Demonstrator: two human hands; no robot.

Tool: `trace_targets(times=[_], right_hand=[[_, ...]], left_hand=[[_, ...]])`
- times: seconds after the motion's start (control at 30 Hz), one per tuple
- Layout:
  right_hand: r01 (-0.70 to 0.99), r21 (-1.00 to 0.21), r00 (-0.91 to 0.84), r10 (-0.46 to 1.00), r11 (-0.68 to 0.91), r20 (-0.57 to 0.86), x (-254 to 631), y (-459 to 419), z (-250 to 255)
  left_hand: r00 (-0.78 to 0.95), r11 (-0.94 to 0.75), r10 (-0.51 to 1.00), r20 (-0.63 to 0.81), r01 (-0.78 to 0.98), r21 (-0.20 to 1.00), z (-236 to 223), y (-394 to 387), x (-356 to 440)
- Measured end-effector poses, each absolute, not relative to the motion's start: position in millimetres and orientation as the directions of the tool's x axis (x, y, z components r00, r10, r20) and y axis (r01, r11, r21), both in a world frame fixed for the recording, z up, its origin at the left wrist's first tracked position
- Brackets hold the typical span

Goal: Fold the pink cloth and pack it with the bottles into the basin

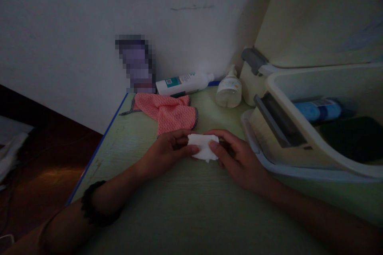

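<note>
L to R: pink cloth (176, 113) on green tabletop (185, 203); L hand (169, 149), pinching a small white piece (203, 142) held betw. both hands; R hand (236, 159), pinching its other side; open container (283, 99). Step in hand: apparently two-handed handling of piece; next move prob. calls for light, even pinch w/ both thumbs.

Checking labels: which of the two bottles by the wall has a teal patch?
The opaque white bottle, lying on its side behind the pink cloth; the other, the pump bottle, is see-through with a pale label.
</note>
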State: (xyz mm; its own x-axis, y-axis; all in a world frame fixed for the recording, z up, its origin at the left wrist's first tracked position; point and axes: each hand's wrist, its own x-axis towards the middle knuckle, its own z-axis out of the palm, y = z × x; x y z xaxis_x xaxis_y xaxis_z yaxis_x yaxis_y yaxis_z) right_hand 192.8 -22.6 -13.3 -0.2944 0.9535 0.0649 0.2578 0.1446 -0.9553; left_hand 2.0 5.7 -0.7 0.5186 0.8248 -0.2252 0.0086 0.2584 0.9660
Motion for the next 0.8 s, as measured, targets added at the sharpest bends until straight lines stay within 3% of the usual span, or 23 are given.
trace_targets(times=[0.37, 0.57, 0.8], right_hand=[[0.101, -0.984, -0.391, 0.915, 0.145, 0.094, 194.9, -20.0, -13.5], [0.105, -0.983, -0.383, 0.918, 0.151, 0.100, 193.2, -22.2, -15.8], [0.166, -0.976, -0.356, 0.931, 0.144, 0.077, 192.6, -23.3, -16.2]], left_hand=[[0.319, 0.180, 0.940, -0.119, -0.169, 0.969, -5.7, 10.4, 2.2], [0.300, 0.143, 0.948, -0.103, -0.115, 0.983, -4.2, 11.6, 1.6], [0.411, 0.181, 0.904, -0.120, -0.113, 0.977, -0.4, 9.4, 0.8]])
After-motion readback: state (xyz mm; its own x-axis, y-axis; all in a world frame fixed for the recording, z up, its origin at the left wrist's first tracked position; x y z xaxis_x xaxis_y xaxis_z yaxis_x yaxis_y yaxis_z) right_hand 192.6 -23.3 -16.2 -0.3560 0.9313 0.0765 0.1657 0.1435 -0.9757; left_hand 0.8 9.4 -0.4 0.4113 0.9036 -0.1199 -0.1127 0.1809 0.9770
